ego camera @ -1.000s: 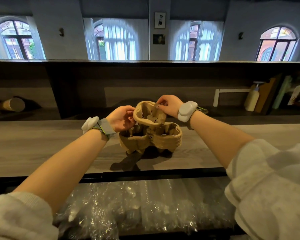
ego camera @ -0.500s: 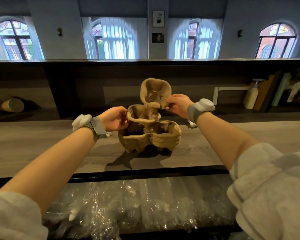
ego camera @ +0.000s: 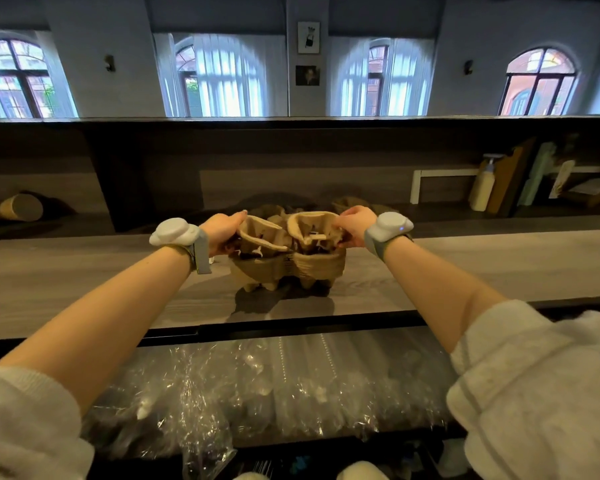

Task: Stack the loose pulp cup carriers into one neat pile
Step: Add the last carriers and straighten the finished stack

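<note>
A pile of brown pulp cup carriers [ego camera: 288,270] stands on the grey wooden counter [ego camera: 83,271] straight ahead. A top carrier [ego camera: 291,230] lies across the pile, roughly level, its two cups facing up. My left hand [ego camera: 222,230] grips its left rim and my right hand [ego camera: 354,225] grips its right rim. More brown carriers [ego camera: 347,204] lie in shadow on the lower ledge behind the pile, partly hidden.
A raised dark back ledge runs behind the counter. A pump bottle [ego camera: 484,188] and boards lean at the back right. A roll-shaped object [ego camera: 19,207] lies far left. Crinkled clear plastic wrap [ego camera: 257,386] fills the shelf below the counter's front edge.
The carrier that my right hand held tilted up above the pile has come down flat onto it. Both hands now hold its opposite rims.
</note>
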A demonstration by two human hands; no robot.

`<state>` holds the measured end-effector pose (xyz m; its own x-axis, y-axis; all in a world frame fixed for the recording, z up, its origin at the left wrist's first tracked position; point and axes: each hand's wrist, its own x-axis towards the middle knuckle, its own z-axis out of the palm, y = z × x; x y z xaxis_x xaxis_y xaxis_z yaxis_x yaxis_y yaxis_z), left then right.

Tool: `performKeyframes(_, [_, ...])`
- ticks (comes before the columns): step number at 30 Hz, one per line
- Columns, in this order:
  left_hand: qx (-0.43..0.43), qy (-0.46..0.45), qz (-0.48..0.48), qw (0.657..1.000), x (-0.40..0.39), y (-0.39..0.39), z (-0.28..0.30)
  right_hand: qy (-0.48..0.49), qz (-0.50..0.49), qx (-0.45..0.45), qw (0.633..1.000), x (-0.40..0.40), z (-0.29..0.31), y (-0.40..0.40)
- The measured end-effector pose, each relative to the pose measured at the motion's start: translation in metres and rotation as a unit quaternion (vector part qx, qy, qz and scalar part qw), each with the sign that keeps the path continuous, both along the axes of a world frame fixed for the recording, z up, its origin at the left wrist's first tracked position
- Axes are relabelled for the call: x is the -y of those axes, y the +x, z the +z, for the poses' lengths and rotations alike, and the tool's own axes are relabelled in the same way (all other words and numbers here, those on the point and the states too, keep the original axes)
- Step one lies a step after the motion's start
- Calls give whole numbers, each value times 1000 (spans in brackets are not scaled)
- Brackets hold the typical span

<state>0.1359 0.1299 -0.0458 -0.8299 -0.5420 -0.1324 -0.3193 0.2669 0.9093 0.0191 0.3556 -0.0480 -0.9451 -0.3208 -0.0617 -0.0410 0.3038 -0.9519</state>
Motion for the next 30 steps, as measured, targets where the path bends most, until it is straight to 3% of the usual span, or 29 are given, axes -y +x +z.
performKeyframes(4, [50,-214,-20,975,10,-1,-6,109,-12,-39,993,-3,-1,3])
performKeyframes(8, [65,-313,-5,948,14,1,-16,175,7,-83,981,0,-1,11])
performKeyframes(14, [137,-330,-69,931,-7,-3,-27,267,6,-153,951,1,3,20])
performKeyframes(30, [124,-376,-61,916,-8,1,-26,201,26,-127,971,0,2,9])
